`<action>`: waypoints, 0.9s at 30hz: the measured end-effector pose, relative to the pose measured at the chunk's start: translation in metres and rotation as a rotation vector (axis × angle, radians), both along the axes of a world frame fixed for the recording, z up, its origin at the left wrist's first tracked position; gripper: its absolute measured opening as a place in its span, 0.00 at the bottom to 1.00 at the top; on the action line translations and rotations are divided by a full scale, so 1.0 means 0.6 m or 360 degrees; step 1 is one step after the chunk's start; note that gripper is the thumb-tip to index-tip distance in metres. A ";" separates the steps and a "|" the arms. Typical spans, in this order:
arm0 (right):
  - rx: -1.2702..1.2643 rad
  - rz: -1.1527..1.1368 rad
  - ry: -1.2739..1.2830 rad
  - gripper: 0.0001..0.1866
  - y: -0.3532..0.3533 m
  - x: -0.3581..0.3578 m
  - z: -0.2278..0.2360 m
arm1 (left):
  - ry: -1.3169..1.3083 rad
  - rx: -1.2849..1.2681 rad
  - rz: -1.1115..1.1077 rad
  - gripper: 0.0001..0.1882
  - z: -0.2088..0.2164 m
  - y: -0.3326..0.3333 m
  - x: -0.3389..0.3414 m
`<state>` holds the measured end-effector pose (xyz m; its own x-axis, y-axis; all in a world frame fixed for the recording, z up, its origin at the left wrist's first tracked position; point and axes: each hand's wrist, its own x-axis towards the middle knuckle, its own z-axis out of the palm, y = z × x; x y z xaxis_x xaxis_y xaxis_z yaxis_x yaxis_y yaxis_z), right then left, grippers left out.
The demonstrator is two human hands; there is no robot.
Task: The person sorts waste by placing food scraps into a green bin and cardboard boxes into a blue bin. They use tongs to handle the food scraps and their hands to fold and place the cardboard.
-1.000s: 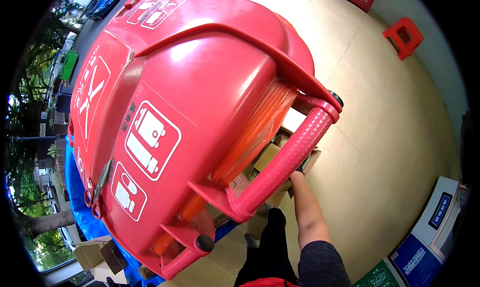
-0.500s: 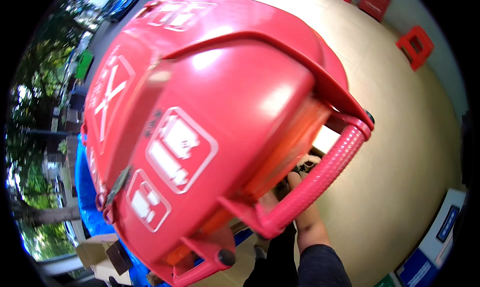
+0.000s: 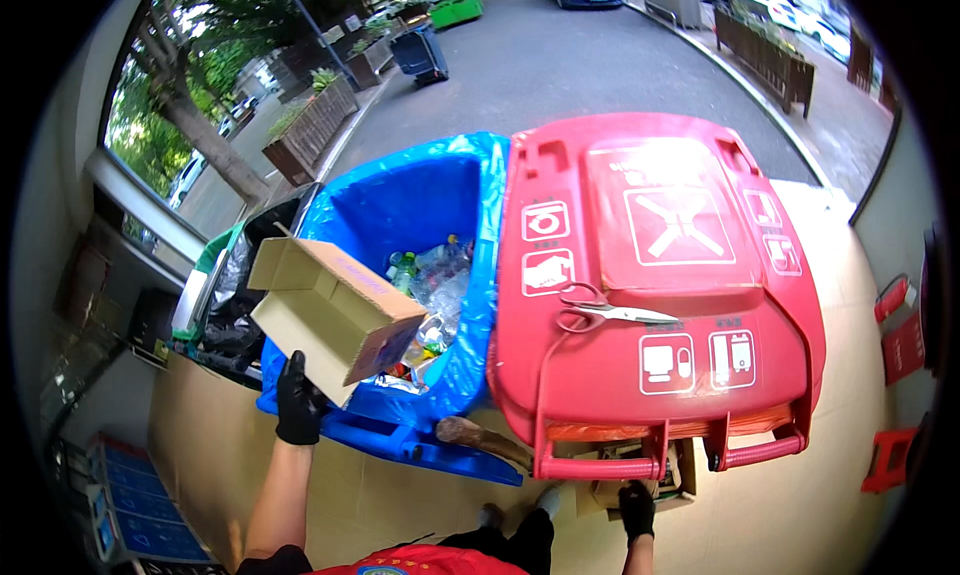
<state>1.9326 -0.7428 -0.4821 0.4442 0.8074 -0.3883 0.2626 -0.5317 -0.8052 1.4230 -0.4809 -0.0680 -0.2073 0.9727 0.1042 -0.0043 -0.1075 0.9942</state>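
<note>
My left hand (image 3: 297, 400), in a black glove, is closed on the near edge of an open, empty-looking cardboard box (image 3: 310, 325). The box is tilted over the left part of a blue bin (image 3: 478, 265) lined with blue plastic, which has clear bottles and wrappers (image 3: 440, 285) inside. Down by the front of a red bin (image 3: 560, 365), my right hand (image 3: 637, 510), gloved in black, is at the edge of a second cardboard box (image 3: 683, 475). Its fingers are too dark and small to read. Scissors with red handles (image 3: 610, 315) rest on the red bin's closed lid.
A third bin with a black liner (image 3: 235, 320) stands left of the blue one. The blue bin's handle bar (image 3: 420, 455) and a brown piece (image 3: 480, 437) jut toward me. A red stool (image 3: 885, 462) is at the right wall; a road (image 3: 520, 65) runs beyond the bins.
My view has swung back and levelled from a close, tilted look at the red bin. My left hand and its box now show over the blue bin; my right arm still reaches low.
</note>
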 end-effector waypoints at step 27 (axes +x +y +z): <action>0.1771 0.1970 -0.0415 0.37 0.257 -0.556 0.782 | -0.0609 -0.0521 -0.0477 0.25 -0.079 -0.222 -0.335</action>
<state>1.5988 -0.5885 -0.0130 -0.6661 0.5075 0.5466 0.2351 0.8383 -0.4918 1.2220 -0.6139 -0.1155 0.1183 0.9636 -0.2396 -0.3525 0.2663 0.8971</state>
